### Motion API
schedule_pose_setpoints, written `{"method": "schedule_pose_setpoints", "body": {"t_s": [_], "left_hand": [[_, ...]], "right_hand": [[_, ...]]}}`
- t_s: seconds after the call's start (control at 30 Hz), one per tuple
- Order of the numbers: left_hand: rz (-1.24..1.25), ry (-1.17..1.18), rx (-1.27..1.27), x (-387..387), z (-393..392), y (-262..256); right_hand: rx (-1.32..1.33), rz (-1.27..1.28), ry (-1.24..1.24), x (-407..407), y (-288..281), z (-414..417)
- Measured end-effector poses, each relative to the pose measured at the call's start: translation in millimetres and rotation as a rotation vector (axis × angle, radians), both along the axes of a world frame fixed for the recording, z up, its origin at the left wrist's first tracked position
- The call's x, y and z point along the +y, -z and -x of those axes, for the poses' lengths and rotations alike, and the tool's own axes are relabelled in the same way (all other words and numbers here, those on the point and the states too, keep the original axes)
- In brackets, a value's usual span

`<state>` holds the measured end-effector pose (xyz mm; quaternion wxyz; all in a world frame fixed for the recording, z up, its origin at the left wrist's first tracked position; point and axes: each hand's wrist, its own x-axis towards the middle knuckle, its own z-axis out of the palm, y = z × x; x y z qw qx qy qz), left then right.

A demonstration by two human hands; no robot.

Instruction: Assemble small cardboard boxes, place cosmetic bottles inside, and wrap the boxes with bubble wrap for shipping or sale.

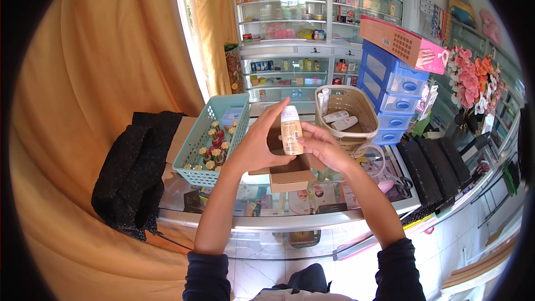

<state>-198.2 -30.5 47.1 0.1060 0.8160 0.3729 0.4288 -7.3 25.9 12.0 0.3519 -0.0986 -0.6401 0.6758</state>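
Observation:
My right hand (pixel 324 144) grips the lower right side of a white-capped, beige plastic bottle (pixel 291 133), which stands nearly upright and bears writing. My left hand (pixel 261 138) is curved around the bottle's left side, fingers spread; whether it touches the bottle is unclear. Beneath both hands sits a small open cardboard box (pixel 290 182), its inside largely hidden. To the right, a beige plastic basket (pixel 372 125) holds several white bottles (pixel 345 123). At the left, a mint-green basket (pixel 190 146) contains several small bottles with gold flower-shaped caps (pixel 217 154) and a light-blue pack.
A glass display counter (pixel 259 219) supports the containers. Blue drawers (pixel 395 92) carry a long box (pixel 401 44). Scissors (pixel 404 186) and a tape roll (pixel 374 159) lie at the right, near black sequined bundles (pixel 422 171). Black sequined cloth (pixel 129 175) lies left, beside a curtain (pixel 96 71).

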Motion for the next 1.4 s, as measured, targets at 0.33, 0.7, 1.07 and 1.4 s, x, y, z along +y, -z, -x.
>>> {"method": "schedule_pose_setpoints", "body": {"t_s": [0.33,0.7,1.07,1.4], "left_hand": [[0.008,0.017,-0.052,4,0,6],[0.019,0.022,-0.011,1,-6,5],[0.374,-0.245,0.353,-4,9,12],[0.426,-0.231,0.295,-21,23,20]], "right_hand": [[-0.009,0.002,0.004,7,6,-2],[0.057,0.144,-0.107,2,-4,-6],[0.067,0.009,0.304,-6,8,12],[-0.508,-0.599,0.466,-17,-25,39]]}}
